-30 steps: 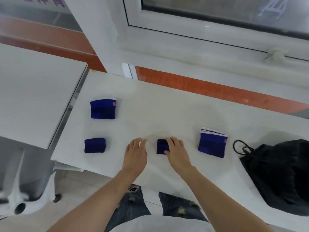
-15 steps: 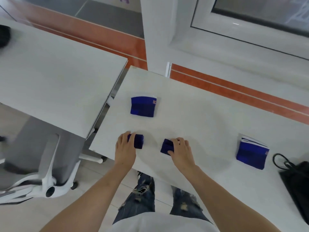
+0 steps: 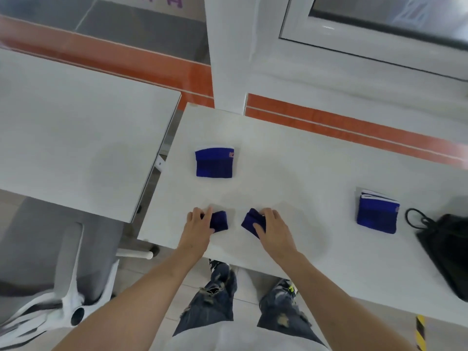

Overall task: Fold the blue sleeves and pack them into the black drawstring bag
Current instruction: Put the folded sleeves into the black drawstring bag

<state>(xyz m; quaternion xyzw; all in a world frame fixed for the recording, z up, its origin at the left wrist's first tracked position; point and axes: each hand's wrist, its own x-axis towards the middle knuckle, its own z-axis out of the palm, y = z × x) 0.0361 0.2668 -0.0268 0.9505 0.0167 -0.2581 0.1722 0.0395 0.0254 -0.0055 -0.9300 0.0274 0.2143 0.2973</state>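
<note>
Two small folded blue sleeves lie near the table's front edge. My left hand (image 3: pixel 198 225) grips the left small sleeve (image 3: pixel 219 221), and my right hand (image 3: pixel 272 228) grips the right small sleeve (image 3: pixel 249 221), which is lifted at one side. A larger folded blue sleeve with a white edge (image 3: pixel 214 162) lies further back. Another folded blue sleeve (image 3: pixel 377 215) lies at the right, beside the black drawstring bag (image 3: pixel 448 247), whose cord loops toward it.
The white table (image 3: pixel 291 178) ends just in front of my hands. A second white table (image 3: pixel 76 138) stands to the left across a narrow gap. A white office chair base (image 3: pixel 63 312) is at lower left. A window sill and wall run behind.
My left hand moved left onto the left small sleeve and now grips it. My right hand kept its sleeve and slid it left, tilting it up. The camera swung left.
</note>
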